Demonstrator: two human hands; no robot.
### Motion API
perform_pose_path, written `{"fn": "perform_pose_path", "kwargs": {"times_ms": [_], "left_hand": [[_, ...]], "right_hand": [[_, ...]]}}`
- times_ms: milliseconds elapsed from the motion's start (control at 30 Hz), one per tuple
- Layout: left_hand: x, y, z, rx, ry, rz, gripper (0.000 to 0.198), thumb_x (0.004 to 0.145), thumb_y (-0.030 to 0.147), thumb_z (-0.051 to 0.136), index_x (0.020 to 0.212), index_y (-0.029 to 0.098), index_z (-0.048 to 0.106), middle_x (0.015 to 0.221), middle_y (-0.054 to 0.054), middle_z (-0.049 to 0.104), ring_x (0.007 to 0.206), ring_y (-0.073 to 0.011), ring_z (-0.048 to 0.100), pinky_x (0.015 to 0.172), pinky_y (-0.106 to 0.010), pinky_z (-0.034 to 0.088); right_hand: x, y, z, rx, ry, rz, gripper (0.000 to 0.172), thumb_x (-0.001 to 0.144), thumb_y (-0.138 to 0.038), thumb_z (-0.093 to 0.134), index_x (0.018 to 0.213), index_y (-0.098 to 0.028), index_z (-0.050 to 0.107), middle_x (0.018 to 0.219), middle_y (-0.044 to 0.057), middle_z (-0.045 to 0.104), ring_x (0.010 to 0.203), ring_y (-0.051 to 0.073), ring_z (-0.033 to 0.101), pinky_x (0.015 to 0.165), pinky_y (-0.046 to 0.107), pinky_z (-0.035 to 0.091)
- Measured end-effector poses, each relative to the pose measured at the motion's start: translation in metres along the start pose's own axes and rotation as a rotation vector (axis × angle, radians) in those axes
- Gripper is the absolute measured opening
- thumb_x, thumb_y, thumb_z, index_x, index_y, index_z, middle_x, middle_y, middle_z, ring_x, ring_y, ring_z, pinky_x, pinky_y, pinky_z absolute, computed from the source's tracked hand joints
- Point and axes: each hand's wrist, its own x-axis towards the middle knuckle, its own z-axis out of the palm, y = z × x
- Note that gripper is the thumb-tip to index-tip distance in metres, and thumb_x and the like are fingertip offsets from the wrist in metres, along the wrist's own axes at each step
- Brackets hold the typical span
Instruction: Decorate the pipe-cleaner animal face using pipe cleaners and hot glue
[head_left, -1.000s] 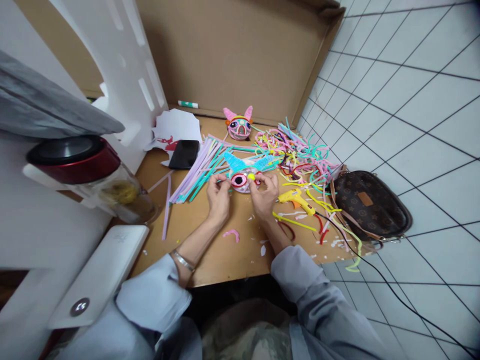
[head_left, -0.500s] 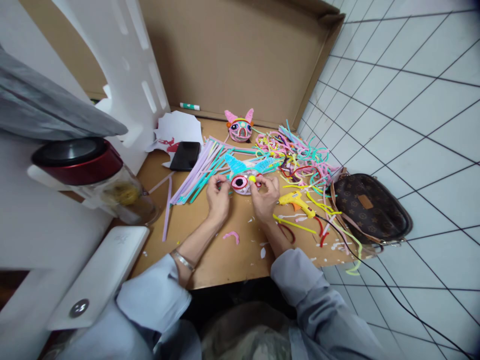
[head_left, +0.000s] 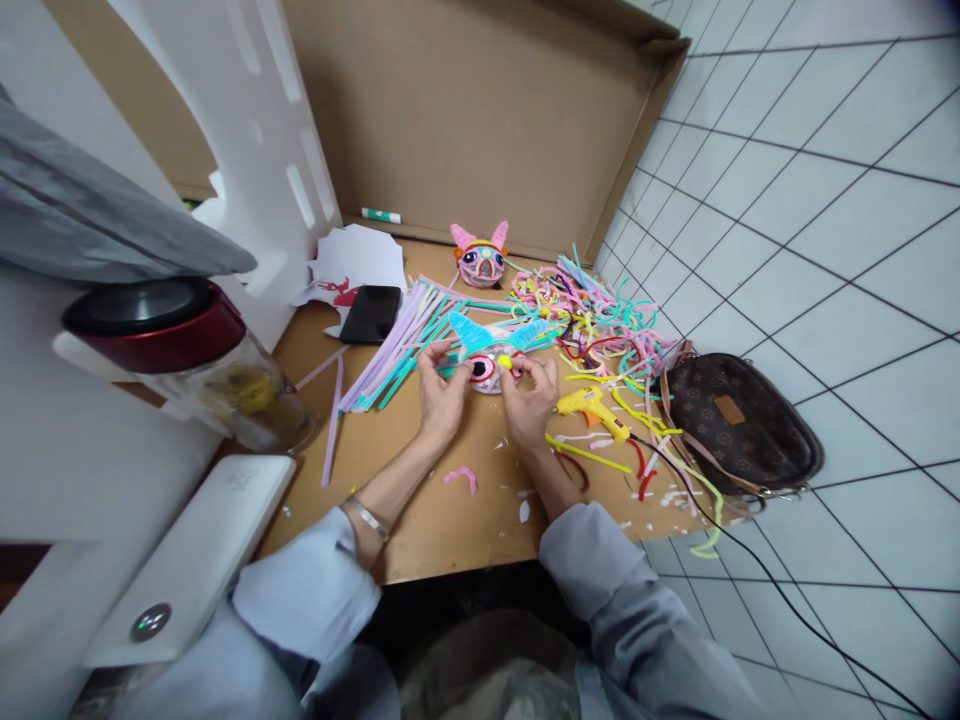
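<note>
A craft animal head with blue pipe-cleaner ears and large red-rimmed eyes is between my hands, over the table. My left hand grips its left side, the thumb by the left eye and the fingers near the ear. My right hand pinches a small yellow piece against the middle of the face, between the eyes. The right eye is partly covered by my right fingers. Beyond it stands a similar head with pink ears. A yellow glue gun lies just right of my right hand.
Straight pipe cleaners lie left of the head; a tangled pile is at the right. A phone, a glass bottle and a white power bank are on the left. A brown bag sits right, near the glue gun's cord.
My left hand has shifted slightly right, its thumb now against the left eye of the head. My right hand keeps the yellow piece at the same spot.
</note>
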Motion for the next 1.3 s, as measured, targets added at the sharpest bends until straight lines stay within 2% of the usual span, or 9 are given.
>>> {"fn": "perform_pose_path", "kwargs": {"times_ms": [700, 1033, 1300], "left_hand": [[-0.0019, -0.0026, 0.0017, 0.036, -0.05, -0.007, 0.04, 0.075, 0.023, 0.068, 0.112, 0.023, 0.054, 0.125, -0.007, 0.06, 0.112, -0.0202, 0.057, 0.095, -0.035, 0.045], [-0.003, -0.0019, 0.0017, 0.064, -0.068, 0.012, 0.044, 0.074, 0.026, 0.069, 0.115, 0.022, 0.054, 0.124, -0.008, 0.059, 0.114, -0.0214, 0.056, 0.104, -0.038, 0.043], [-0.0036, -0.0057, 0.0035, 0.077, -0.062, 0.009, 0.044, 0.074, 0.025, 0.069, 0.115, 0.024, 0.054, 0.122, -0.006, 0.059, 0.109, -0.0206, 0.056, 0.098, -0.036, 0.044]], "right_hand": [[-0.0007, 0.001, 0.0024, 0.016, -0.013, -0.012, 0.004, 0.083, -0.026, 0.069, 0.083, -0.022, 0.069, 0.087, 0.003, 0.062, 0.088, 0.019, 0.06, 0.087, 0.036, 0.05], [-0.0004, 0.0011, 0.0007, 0.011, -0.012, -0.013, 0.004, 0.082, -0.026, 0.07, 0.082, -0.022, 0.069, 0.086, 0.003, 0.062, 0.087, 0.019, 0.061, 0.086, 0.036, 0.051], [-0.0009, -0.0003, 0.0014, 0.003, -0.011, -0.008, 0.005, 0.082, -0.026, 0.069, 0.083, -0.021, 0.069, 0.087, 0.003, 0.062, 0.088, 0.019, 0.061, 0.086, 0.036, 0.051]]}}
